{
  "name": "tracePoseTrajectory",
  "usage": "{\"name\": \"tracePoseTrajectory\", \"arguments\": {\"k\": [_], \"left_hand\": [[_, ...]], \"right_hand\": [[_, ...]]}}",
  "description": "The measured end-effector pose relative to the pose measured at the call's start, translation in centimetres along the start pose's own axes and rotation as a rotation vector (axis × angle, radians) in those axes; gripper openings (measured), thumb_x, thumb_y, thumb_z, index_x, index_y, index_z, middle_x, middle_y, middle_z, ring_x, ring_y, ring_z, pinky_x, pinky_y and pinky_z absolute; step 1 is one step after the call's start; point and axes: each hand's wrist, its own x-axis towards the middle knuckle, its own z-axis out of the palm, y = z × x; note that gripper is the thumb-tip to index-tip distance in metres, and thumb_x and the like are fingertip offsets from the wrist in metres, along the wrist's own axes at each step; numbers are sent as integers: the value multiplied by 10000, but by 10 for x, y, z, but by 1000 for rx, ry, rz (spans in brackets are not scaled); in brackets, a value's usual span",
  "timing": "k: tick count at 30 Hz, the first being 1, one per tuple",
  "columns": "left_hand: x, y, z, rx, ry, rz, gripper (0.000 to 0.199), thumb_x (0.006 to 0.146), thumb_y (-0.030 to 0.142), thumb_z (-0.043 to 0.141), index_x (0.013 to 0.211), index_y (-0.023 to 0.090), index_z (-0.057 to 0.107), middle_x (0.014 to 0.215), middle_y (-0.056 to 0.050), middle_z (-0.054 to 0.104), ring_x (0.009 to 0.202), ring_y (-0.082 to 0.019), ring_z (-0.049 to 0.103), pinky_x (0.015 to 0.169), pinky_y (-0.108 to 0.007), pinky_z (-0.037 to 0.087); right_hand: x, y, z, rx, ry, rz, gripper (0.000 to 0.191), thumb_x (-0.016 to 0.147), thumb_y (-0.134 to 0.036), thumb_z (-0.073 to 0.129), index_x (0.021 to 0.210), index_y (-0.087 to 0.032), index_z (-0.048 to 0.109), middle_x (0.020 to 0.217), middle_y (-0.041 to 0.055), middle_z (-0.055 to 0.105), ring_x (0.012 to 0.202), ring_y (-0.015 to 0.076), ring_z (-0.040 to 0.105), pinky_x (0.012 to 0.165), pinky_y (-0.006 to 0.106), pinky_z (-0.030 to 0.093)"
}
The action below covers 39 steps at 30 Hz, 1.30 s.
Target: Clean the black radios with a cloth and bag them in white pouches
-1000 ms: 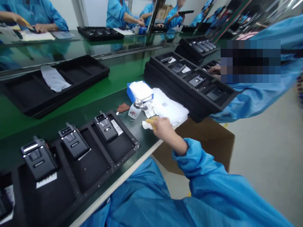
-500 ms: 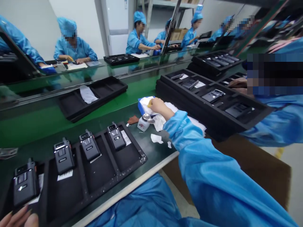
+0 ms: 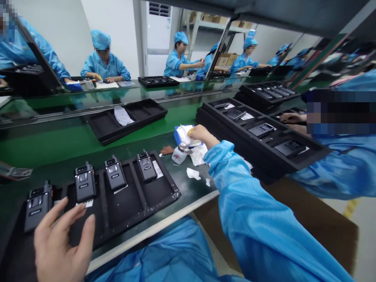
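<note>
My left hand (image 3: 63,243) hovers over the left part of a black compartment tray (image 3: 123,211), fingers apart and holding nothing. Several black two-way radios stand in that tray, among them one at the far left (image 3: 38,207), one beside it (image 3: 85,182), and others further right (image 3: 115,174). At a blue box of white wipes (image 3: 178,137), my right hand (image 3: 202,134) has its fingers pinched, with something yellow at the fingertips. Just in front of the box is a white bottle with a metal lid (image 3: 179,155).
Crumpled white wipes (image 3: 198,154), paper scraps (image 3: 193,173) and a brown cloth (image 3: 167,150) lie near the bottle. Stacked black trays with radios (image 3: 235,133) stand right. A black tray (image 3: 147,111) lies behind. A co-worker's hand (image 3: 292,118) is at right.
My left hand has risen into view from the lower left corner, its fingers spread over the tray. My right hand stays at the blue box. The camera view has shifted slightly.
</note>
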Motion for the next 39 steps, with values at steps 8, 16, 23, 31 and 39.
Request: {"name": "tracePoseTrajectory", "arguments": {"k": [8,16,23,31,39], "left_hand": [[10,24,23,-528,-309,-489,365,779,442,680,1079,240,630,1268,-94,588,994,-231,666,944,-419,526],[35,71,79,-1458,-569,-1024,736,480,632,854,1051,195,693,1285,-154,631,1273,-342,513,1072,-503,379],[31,62,51,-1090,-411,-796,500,683,622,736,815,140,718,794,-75,730,845,-246,677,826,-361,519],[33,47,33,-807,-629,-647,418,774,487,681,1012,144,678,892,-63,718,738,-182,639,652,-267,496],[26,37,41,-734,-420,-718,808,775,385,709,1473,206,344,540,74,590,442,-96,481,458,-191,389]], "right_hand": [[-43,-44,-25,690,72,-54,129,828,-196,545,712,-154,583,693,-3,601,686,102,584,711,259,525],[-157,-108,27,1380,-540,-90,170,552,-251,731,683,-191,642,692,-48,631,638,85,547,589,211,480],[-199,-80,77,1260,-793,-86,399,608,-441,797,916,-249,631,671,-53,606,624,94,571,589,213,469],[-207,-72,109,1187,-705,-164,837,565,-356,832,1322,-346,477,662,-90,518,600,87,486,617,227,452],[-215,-66,111,964,-279,-361,361,759,-433,679,1088,-286,691,732,-14,581,705,129,527,764,308,503]]}}
